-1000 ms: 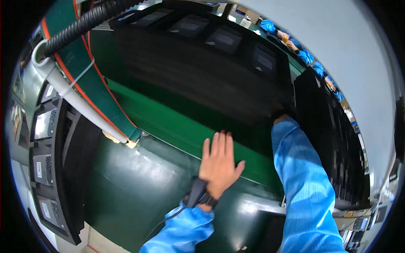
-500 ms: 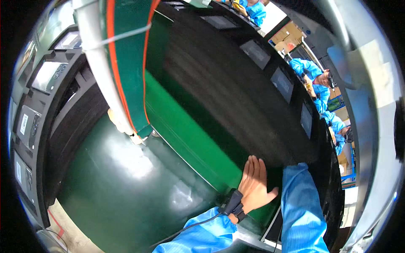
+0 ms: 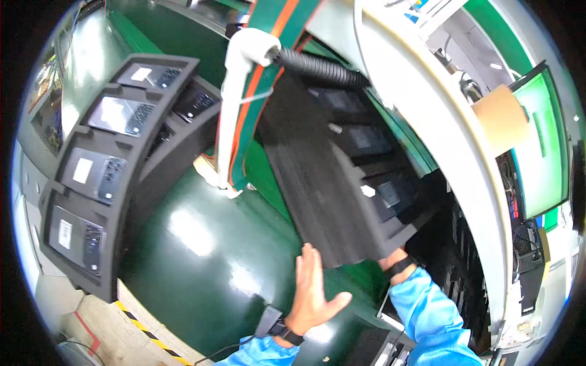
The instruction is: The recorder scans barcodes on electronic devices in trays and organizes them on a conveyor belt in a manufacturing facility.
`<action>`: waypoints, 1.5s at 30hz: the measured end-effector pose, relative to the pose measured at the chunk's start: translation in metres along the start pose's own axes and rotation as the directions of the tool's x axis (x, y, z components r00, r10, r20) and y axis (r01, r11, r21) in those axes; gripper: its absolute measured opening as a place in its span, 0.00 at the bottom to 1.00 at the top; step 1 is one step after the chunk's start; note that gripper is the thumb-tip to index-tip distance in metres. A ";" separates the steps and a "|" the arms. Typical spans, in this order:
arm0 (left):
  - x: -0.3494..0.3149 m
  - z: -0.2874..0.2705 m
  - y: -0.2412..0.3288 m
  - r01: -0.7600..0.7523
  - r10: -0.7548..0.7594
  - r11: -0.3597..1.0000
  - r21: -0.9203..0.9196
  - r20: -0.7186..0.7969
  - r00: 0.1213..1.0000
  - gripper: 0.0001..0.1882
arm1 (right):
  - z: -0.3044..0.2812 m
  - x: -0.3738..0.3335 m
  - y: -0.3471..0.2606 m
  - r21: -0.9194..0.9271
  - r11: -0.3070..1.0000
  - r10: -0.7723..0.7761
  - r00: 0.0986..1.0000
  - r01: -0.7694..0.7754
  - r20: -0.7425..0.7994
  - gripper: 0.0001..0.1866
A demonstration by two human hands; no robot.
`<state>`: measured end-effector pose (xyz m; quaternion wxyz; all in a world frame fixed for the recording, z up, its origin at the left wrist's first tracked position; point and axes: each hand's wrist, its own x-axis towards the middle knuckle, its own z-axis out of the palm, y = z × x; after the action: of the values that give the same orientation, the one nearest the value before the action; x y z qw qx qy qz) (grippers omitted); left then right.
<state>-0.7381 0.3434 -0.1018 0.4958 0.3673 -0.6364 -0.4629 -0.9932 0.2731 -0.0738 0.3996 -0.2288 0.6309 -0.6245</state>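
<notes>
Down at the bottom centre, left hand (image 3: 311, 293) is flat and open, fingers (image 3: 309, 263) spread wide and straight, palm up toward the near edge of the black foam tray (image 3: 342, 183), fingertips just at or under that edge; can't tell if they actually touch. Black wrist strap (image 3: 273, 326) with a cable on that wrist, blue sleeve (image 3: 262, 354) below it. Lower right of centre, right hand (image 3: 394, 259) is mostly hidden behind the tray's lower right corner; only wrist with a dark band and blue sleeve show, so fingers can't be told, though the hand sits right at the tray corner. Black foam tray is tilted, lifted off the surface, running from frame centre up toward upper centre, with several dark flat rectangular devices (image 3: 390, 192) seated in its pockets. Beneath it, glossy dark green worktop (image 3: 195, 244) fills lower centre, with glare spots. Yellow-black striped tape (image 3: 146, 323) on the floor at lower left. Left side of frame: a second black foam tray (image 3: 116, 152) holding dark devices with white labels, lying on the green surface. Upper centre: white post (image 3: 235, 104) with green and orange belt beside it, and a black ribbed hose (image 3: 317, 67) attached at its top. Upper right: curved white machine frame (image 3: 439, 134), a brown cardboard piece (image 3: 497, 116) and a green-lit screen (image 3: 540, 146) behind it.
</notes>
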 end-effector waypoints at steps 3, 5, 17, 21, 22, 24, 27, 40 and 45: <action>-0.015 -0.050 0.001 0.085 -0.099 0.988 -0.128 -0.105 0.990 0.54 | 0.035 -0.070 0.004 0.040 0.998 0.044 0.993 -0.040 -0.114 0.24; -0.016 -0.070 0.005 0.138 -0.170 0.973 -0.187 -0.166 0.971 0.51 | 0.052 -0.102 0.000 -0.021 0.984 0.173 0.974 -0.177 -0.144 0.21; -0.020 -0.155 -0.002 0.107 -0.241 0.946 -0.306 -0.442 0.864 0.32 | 0.101 -0.242 0.055 -0.030 0.975 0.205 0.939 -0.221 -0.278 0.14; -0.022 -0.162 0.002 0.114 -0.247 0.946 -0.303 -0.449 0.858 0.25 | 0.095 -0.244 0.063 -0.014 0.973 0.224 0.952 -0.232 -0.208 0.14; -0.023 -0.165 0.003 0.120 -0.253 0.946 -0.300 -0.455 0.854 0.25 | 0.091 -0.244 0.064 -0.036 0.976 0.204 0.958 -0.215 -0.203 0.15; -0.026 -0.167 0.007 0.162 -0.272 0.947 -0.278 -0.424 0.864 0.30 | 0.085 -0.240 0.065 -0.061 0.964 0.243 0.947 -0.260 -0.209 0.16; -0.022 -0.175 0.007 0.160 -0.259 0.954 -0.254 -0.424 0.868 0.25 | 0.075 -0.229 0.058 -0.281 0.940 0.197 0.980 -0.191 -0.008 0.19; -0.028 -0.174 0.014 0.034 -0.218 0.963 -0.269 -0.694 0.686 0.19 | 0.069 -0.249 0.073 -0.322 0.915 0.321 0.921 -0.242 0.222 0.12; -0.097 -0.195 0.006 0.046 -0.163 0.986 -0.162 -0.848 0.505 0.21 | 0.055 -0.315 0.067 -0.492 0.705 0.681 0.682 -0.511 0.267 0.14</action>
<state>-0.5258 0.3913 -0.1086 0.7373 0.5555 -0.2561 -0.2868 -0.7544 0.4960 -0.0642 0.6608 -0.2101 0.6740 -0.2549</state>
